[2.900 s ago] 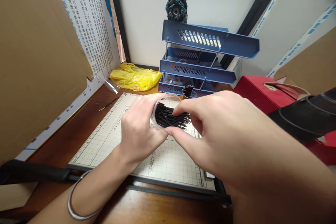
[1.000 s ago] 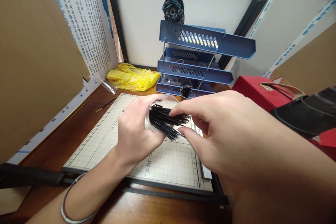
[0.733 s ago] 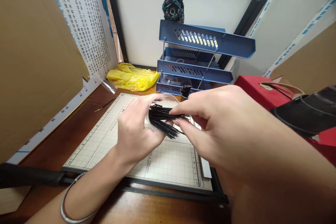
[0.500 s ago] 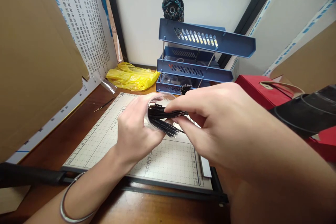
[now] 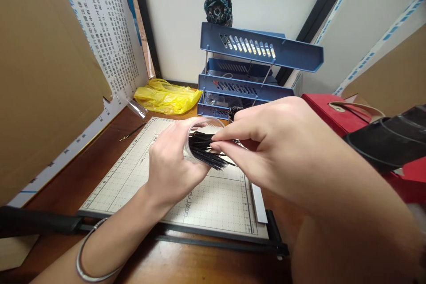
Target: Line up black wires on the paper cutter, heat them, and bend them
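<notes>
My left hand (image 5: 171, 155) is wrapped round a clear plastic cup (image 5: 209, 122), which is tipped so that its mouth faces right. Inside lies a bundle of thin black wires (image 5: 201, 147), their pale ends poking out past the rim. At the cup's mouth my right hand (image 5: 282, 142) pinches some of these wires between thumb and forefinger; how many cannot be seen. Both hands are above a paper trimmer (image 5: 216, 204) with a printed grid. Behind my right hand stands another bunch of black bristly ends (image 5: 234, 112), mostly hidden.
A yellow plastic bag (image 5: 168, 97) lies at the back, beside a tiered blue tray rack (image 5: 239, 82) with a dark cloth bundle (image 5: 218, 6) on top. To the right are a red box (image 5: 324, 117) and a black cylindrical object (image 5: 392, 137). One thin wire (image 5: 133, 132) lies at left.
My right thumb and fingers have shifted slightly and close nearer the wire ends at the cup's mouth. The wires sit a little differently. My left hand and the cup have hardly moved.
</notes>
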### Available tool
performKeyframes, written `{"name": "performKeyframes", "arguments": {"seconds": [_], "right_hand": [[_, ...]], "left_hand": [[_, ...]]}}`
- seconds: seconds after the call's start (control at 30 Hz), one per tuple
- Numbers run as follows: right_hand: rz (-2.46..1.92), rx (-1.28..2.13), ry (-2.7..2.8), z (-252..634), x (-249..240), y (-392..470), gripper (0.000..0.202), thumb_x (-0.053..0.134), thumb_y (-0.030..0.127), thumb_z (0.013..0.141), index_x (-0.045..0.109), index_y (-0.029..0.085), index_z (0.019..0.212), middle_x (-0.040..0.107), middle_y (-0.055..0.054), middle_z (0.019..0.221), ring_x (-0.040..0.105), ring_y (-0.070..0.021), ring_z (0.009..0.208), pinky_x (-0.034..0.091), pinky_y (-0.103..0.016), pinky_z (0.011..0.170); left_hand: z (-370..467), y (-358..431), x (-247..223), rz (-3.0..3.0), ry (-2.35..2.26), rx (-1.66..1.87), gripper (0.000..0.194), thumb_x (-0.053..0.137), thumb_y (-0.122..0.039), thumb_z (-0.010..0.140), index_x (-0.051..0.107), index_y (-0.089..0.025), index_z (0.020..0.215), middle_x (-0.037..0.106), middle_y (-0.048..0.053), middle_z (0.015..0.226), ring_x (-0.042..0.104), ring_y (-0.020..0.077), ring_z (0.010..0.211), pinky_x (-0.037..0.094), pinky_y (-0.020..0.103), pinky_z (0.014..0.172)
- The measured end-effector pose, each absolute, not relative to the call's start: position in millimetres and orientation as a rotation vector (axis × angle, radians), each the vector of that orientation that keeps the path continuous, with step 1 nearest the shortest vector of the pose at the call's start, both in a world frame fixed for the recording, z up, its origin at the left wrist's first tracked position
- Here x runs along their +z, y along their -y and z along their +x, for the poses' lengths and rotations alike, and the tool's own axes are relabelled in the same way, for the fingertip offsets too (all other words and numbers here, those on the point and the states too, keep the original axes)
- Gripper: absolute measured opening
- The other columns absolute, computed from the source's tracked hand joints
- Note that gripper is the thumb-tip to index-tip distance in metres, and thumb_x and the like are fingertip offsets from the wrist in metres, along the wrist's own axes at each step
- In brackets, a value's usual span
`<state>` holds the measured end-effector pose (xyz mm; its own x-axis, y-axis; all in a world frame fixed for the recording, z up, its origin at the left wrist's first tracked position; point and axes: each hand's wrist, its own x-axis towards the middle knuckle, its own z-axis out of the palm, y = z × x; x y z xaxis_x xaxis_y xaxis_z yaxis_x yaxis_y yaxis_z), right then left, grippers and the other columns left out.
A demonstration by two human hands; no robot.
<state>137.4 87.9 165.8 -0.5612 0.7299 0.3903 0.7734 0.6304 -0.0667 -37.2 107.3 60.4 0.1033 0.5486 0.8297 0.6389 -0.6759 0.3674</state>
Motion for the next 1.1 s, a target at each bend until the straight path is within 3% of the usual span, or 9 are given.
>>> {"name": "performKeyframes", "arguments": {"seconds": [0.37,0.57,0.73,0.93,1.1], "right_hand": [[-1.139,-0.052,2.356,142.2,173.1,-83.1,0.021,0.067,0.018,0.087,0.079,0.024,0.07,0.068,0.001,0.057,0.057,-0.0121,0.049,0.039,-0.027,0.048],[-1.175,0.108,2.239,151.0,180.8,-82.5,0.022,0.068,0.021,0.088,0.08,0.023,0.071,0.06,0.003,0.047,0.048,-0.0093,0.039,0.041,-0.028,0.048],[-1.212,0.247,2.144,154.9,176.9,-88.8,0.02,0.071,0.027,0.087,0.079,0.024,0.069,0.051,0.003,0.043,0.055,-0.013,0.046,0.042,-0.028,0.046],[-1.294,0.255,1.922,165.4,177.3,-90.4,0.018,0.077,0.039,0.084,0.079,0.024,0.074,0.065,-0.002,0.06,0.058,-0.018,0.058,0.04,-0.033,0.048],[-1.383,0.315,1.59,194.8,163.3,-112.8,0.021,0.081,0.044,0.078,0.08,0.024,0.077,0.069,-0.003,0.071,0.052,-0.0156,0.061,0.036,-0.034,0.055]], "left_hand": [[-36.7,-107.4,61.0,-2.272,1.313,-1.608,0.038,0.072,-0.022,0.081,0.063,-0.019,0.117,0.076,0.007,0.112,0.073,0.0254,0.102,0.056,0.04,0.092],[-36.7,-108.5,61.5,-2.287,1.384,-1.633,0.037,0.073,-0.022,0.08,0.064,-0.021,0.116,0.076,0.005,0.112,0.072,0.026,0.103,0.056,0.041,0.093],[-36.8,-109.9,61.7,-2.281,1.439,-1.624,0.037,0.077,-0.025,0.079,0.064,-0.024,0.114,0.077,0.004,0.109,0.073,0.0247,0.1,0.056,0.04,0.09],[-38.3,-111.5,62.0,-2.247,1.551,-1.583,0.039,0.079,-0.032,0.079,0.065,-0.025,0.114,0.078,0.003,0.11,0.074,0.025,0.099,0.057,0.038,0.087],[-40.4,-112.9,62.9,-2.216,1.639,-1.579,0.038,0.08,-0.032,0.076,0.067,-0.025,0.111,0.078,0.003,0.109,0.074,0.027,0.099,0.058,0.04,0.088]]}}
